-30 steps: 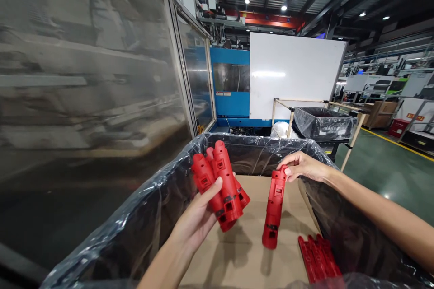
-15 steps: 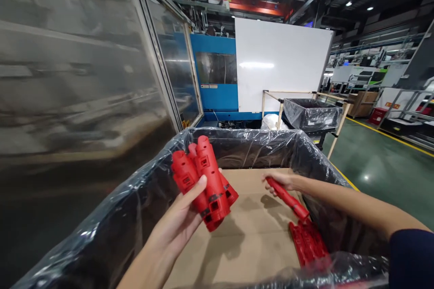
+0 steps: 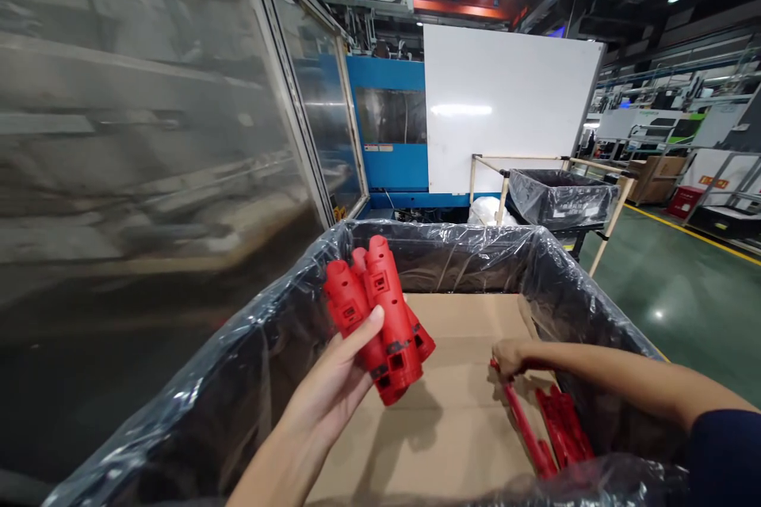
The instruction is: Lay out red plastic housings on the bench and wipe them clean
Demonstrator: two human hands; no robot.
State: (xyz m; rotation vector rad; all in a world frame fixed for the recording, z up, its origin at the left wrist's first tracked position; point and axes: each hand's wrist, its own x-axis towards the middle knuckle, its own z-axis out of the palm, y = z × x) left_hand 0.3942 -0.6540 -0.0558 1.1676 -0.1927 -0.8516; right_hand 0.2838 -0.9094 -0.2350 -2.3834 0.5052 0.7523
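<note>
My left hand (image 3: 338,368) grips a bundle of several moulded red plastic parts (image 3: 380,317), tubular with square openings, held above the box. My right hand (image 3: 510,358) is low in the box, shut on the top end of a single long red part (image 3: 524,420). That part slants down toward the cardboard floor (image 3: 440,428). Its lower end stays close beside a stack of flat-lying red parts (image 3: 562,428) at the box's right wall. Plastic sheeting at the near rim hides the lower part of the stack.
The cardboard box has a black plastic liner (image 3: 440,242) folded over its rim. A glass-panelled machine guard (image 3: 166,135) rises at the left. Behind stand a blue machine (image 3: 386,119), a white panel (image 3: 511,103) and a lined bin on a wooden frame (image 3: 562,198).
My right hand has moved down and right, carrying the long red part from mid-box to beside the stack. The left hand still holds its bundle. The view has shifted slightly.
</note>
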